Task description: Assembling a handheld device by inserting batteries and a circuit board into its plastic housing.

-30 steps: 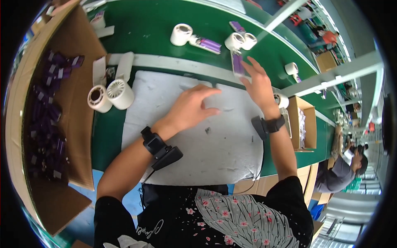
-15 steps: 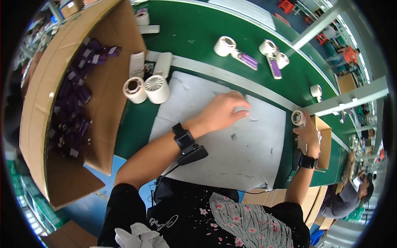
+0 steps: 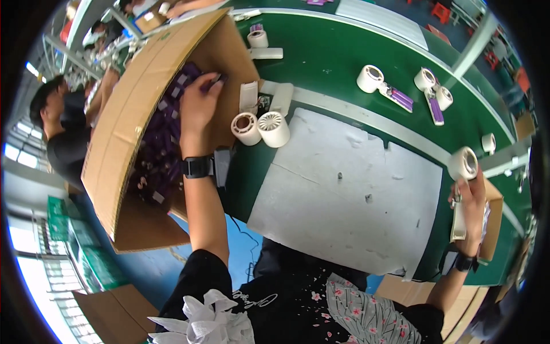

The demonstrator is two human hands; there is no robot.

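Observation:
My left hand point(image 3: 199, 106) reaches into the cardboard box at the left. Its thumb and fingers close on the end of a purple wrapped battery pack point(image 3: 220, 79) at the edge of a pile of similar packs point(image 3: 163, 129). On the right, my right hand point(image 3: 473, 209) grips a white handheld-fan body point(image 3: 463, 164), round head up and pale handle below the fingers. Part of that handle is hidden by the hand. Two white fan bodies point(image 3: 273, 129) stand side by side between the box and the grey mat point(image 3: 344, 200).
The tall cardboard box point(image 3: 129, 120) walls off the left side. Across the green bench point(image 3: 321, 51) lie fan bodies with purple packs point(image 3: 397, 97). A smaller carton point(image 3: 491, 221) stands beside my right hand. A metal post crosses at right; another person point(image 3: 63, 132) sits beyond the box.
My left hand has gone from above the mat into the box, onto a purple pack. My right hand has lifted a white fan body beside the small carton. The view has swung left.

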